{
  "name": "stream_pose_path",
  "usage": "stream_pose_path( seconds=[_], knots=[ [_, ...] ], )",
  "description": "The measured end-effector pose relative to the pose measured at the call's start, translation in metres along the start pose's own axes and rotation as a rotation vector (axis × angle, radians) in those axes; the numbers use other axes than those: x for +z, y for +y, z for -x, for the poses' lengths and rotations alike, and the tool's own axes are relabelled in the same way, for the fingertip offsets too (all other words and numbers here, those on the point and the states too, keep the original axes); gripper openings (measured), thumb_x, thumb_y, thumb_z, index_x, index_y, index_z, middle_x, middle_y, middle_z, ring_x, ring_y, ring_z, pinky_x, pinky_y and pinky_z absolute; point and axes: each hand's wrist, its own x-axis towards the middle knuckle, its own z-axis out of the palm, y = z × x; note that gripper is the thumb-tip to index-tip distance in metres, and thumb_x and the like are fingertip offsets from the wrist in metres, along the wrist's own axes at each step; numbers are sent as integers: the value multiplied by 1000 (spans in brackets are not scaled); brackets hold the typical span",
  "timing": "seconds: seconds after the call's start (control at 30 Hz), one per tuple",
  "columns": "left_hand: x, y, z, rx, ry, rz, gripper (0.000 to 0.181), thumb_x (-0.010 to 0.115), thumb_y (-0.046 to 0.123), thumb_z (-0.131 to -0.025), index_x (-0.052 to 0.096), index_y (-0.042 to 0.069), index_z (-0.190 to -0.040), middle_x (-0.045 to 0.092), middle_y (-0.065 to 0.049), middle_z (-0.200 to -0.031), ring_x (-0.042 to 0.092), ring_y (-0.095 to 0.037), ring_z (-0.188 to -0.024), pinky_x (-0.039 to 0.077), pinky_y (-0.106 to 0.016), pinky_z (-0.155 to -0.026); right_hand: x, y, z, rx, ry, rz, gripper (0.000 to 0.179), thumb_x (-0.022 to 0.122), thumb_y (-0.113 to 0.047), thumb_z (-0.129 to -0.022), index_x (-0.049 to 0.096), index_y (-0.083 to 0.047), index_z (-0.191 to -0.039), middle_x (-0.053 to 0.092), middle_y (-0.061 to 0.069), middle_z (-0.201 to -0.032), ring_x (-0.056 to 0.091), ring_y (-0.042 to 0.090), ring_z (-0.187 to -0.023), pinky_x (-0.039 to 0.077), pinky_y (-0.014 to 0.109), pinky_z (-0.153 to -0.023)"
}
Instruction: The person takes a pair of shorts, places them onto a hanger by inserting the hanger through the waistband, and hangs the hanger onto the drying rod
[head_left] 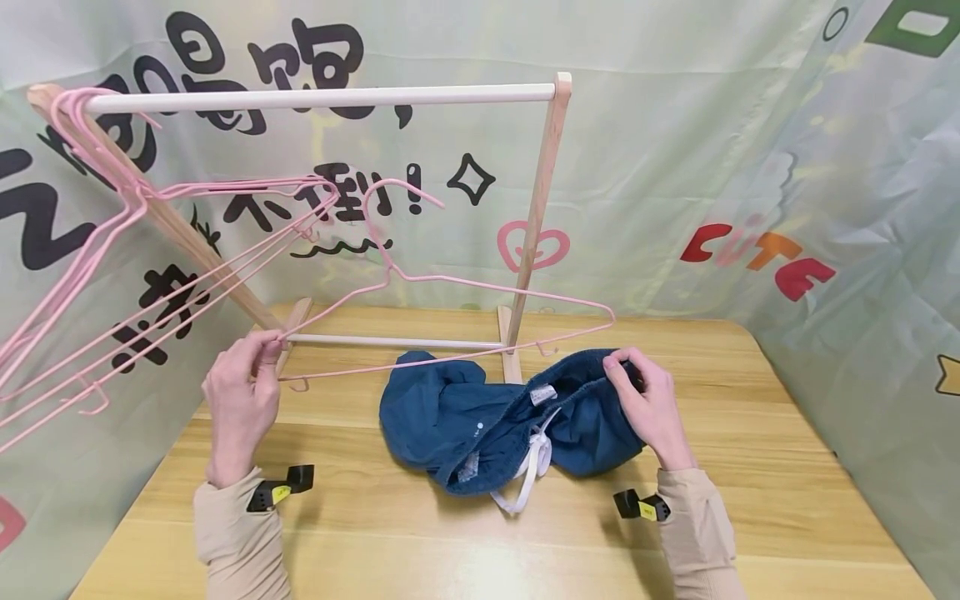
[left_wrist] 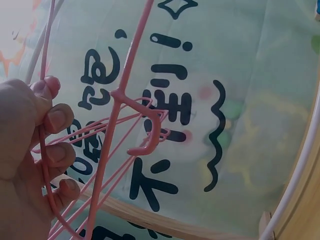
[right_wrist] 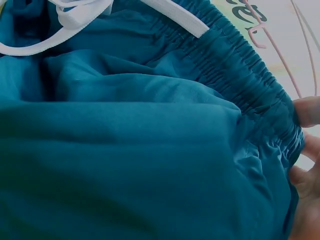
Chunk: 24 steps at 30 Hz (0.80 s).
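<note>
My left hand [head_left: 243, 396] grips one end of a pink wire hanger [head_left: 480, 283], fingers curled round the wire in the left wrist view. The hanger is held up in front of the rack, its hook upward and its bottom bar passing over the dark blue shorts [head_left: 450, 408]. With thumb and fingers my right hand [head_left: 647, 400] pinches the gathered elastic waistband [right_wrist: 265, 95] at the right end of the shorts. The waistband gapes, showing a pale label inside. A white drawstring [head_left: 534, 467] dangles from its front.
A wooden rack with a white top rail [head_left: 322, 98] stands at the back of the wooden table [head_left: 750, 467]. Several pink hangers [head_left: 135, 192] hang at the rail's left end, close to my left hand. Printed curtains [head_left: 637, 167] enclose the table behind and at both sides.
</note>
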Motion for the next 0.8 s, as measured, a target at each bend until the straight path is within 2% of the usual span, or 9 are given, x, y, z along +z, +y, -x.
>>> stream_pose_path(
  seconds=[0.13,0.33,0.5,0.7,0.8],
  knots=[
    [0,-1,0,18,-8,-3,9,66,3,-94,74,2,-95,65,-13,-71,34,9,-69,28,-24,-63,0,-1,0,-16,5,-13,7,62,-7,-98,67,-4,-95,63,4,-89,51,0,-80,39,14,-74],
    [-5,4,-1,51,-49,-39,9,68,3,-92,75,6,-95,71,-10,-74,41,0,-63,30,-27,-59,1,0,0,-51,28,-46,7,63,-1,-95,65,0,-101,66,11,-101,54,-7,-95,37,7,-90],
    [-9,10,-3,100,-83,-75,11,70,2,-91,76,9,-96,73,-7,-76,46,-10,-58,32,-29,-55,1,1,0,-53,35,-61,15,64,3,-92,64,1,-106,66,13,-103,54,-8,-98,36,7,-91],
    [-14,15,-3,122,-105,-109,13,71,4,-91,78,13,-97,74,-4,-77,52,-17,-54,27,-21,-51,0,3,1,-39,22,-72,21,64,2,-91,63,0,-111,68,16,-110,54,-8,-103,35,7,-94],
    [-16,17,-3,125,-117,-114,13,69,6,-92,77,14,-98,75,-4,-79,52,-15,-54,25,-18,-50,0,4,0,-34,16,-61,25,63,2,-91,63,-1,-116,68,18,-115,53,-8,-105,35,7,-96]
  ],
)
